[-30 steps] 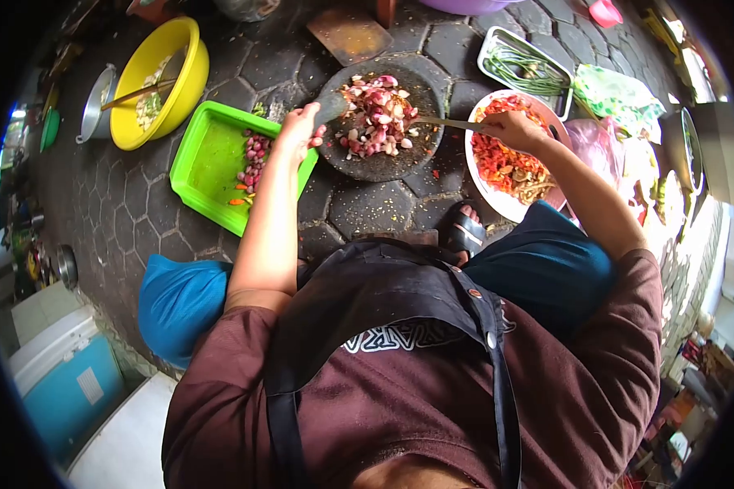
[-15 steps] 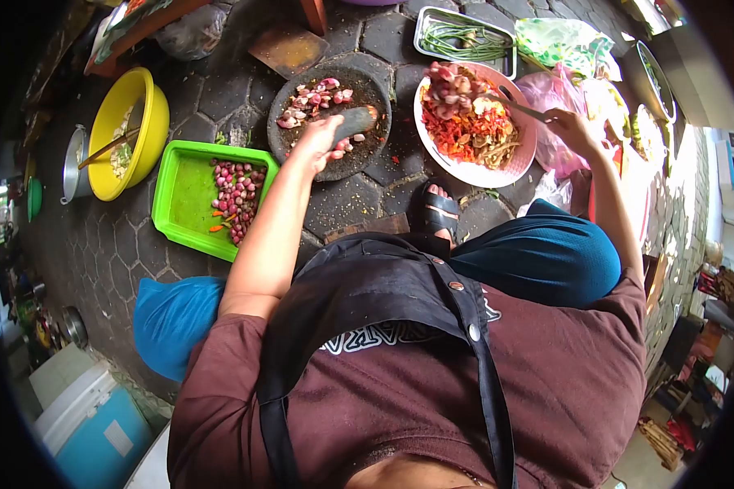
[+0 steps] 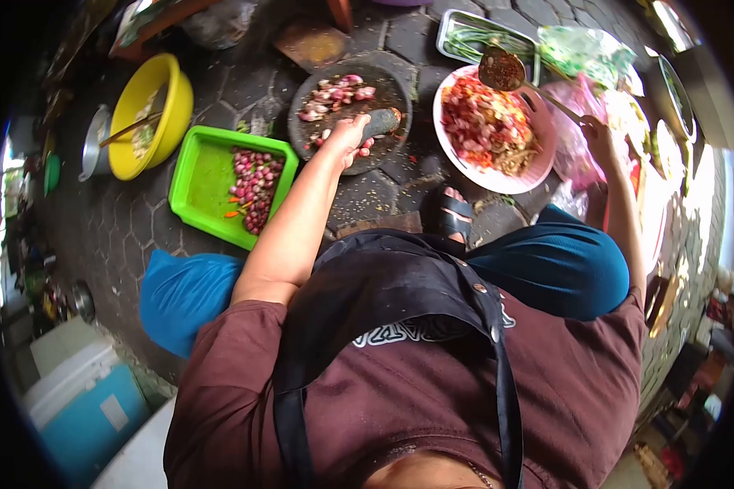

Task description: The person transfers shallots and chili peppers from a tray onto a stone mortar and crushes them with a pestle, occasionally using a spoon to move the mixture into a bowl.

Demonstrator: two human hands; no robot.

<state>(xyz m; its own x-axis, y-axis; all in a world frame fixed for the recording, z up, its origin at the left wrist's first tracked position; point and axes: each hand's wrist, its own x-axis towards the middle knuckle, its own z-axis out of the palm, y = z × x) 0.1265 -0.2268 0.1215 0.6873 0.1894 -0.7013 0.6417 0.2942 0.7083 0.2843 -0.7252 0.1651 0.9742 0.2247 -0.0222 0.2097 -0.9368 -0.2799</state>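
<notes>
My left hand (image 3: 348, 140) is closed round a dark stone pestle (image 3: 381, 124), its tip lying over the right part of a round stone mortar (image 3: 298, 94). Crushed pink shallots (image 3: 340, 98) are in the mortar. In my right hand (image 3: 599, 138) is the handle of a skimmer-like ladle (image 3: 502, 70). Its dark brown bowl, with bits stuck to it, hangs over the far edge of a pink basin (image 3: 546, 124). Chopped red chilli, crushed shallots and brownish shreds (image 3: 488, 124) fill this basin.
Left of the mortar, a green tray (image 3: 189, 213) holds whole shallots (image 3: 257, 183) and a few orange chillies. A yellow basin (image 3: 183, 102) with a wooden stick stands farther left. Behind the pink basin lies a metal tray (image 3: 444, 37) of long green beans; plastic bags (image 3: 575, 98) crowd the right.
The ladle was heaped with crushed shallots; now its bowl is nearly bare, turned and raised to the far side, and the shallots lie on the chilli. The whole view has shifted slightly.
</notes>
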